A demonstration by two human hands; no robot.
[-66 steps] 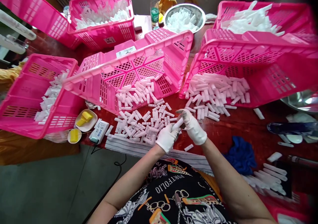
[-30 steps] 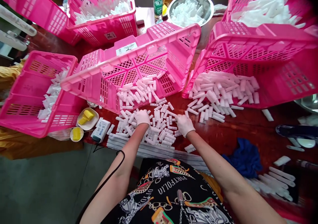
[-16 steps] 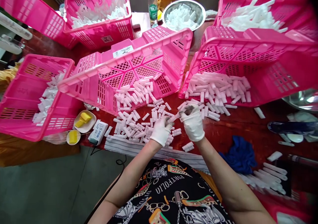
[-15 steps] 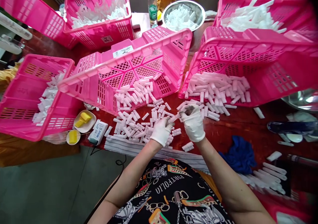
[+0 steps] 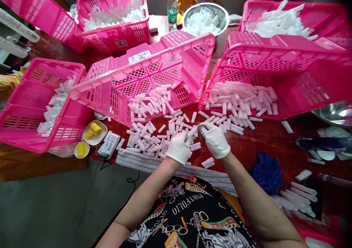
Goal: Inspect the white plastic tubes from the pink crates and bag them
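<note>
Both my hands wear white gloves. My left hand (image 5: 179,147) is closed around a small white plastic piece (image 5: 192,131) whose end sticks out toward the right. My right hand (image 5: 214,139) is curled with its fingertips pinched at that same piece. They meet just above a scatter of small white plastic pieces (image 5: 154,138) on the red-brown table (image 5: 264,136). A tilted pink crate (image 5: 154,79) behind the scatter spills more of the pieces. A second tilted pink crate (image 5: 288,72) on the right holds longer white pieces (image 5: 242,101).
More pink crates (image 5: 33,105) (image 5: 112,17) with white parts stand left and back. A steel bowl (image 5: 205,18) of white parts and a bottle (image 5: 172,7) stand behind. Small dishes with yellow blocks (image 5: 95,130), a white device (image 5: 109,145), a blue cloth (image 5: 266,172) and a striped cloth (image 5: 143,161) lie nearby.
A second ago both hands were down in the scatter, apart. They have lifted, come together over one white piece, and sunk a little toward the table.
</note>
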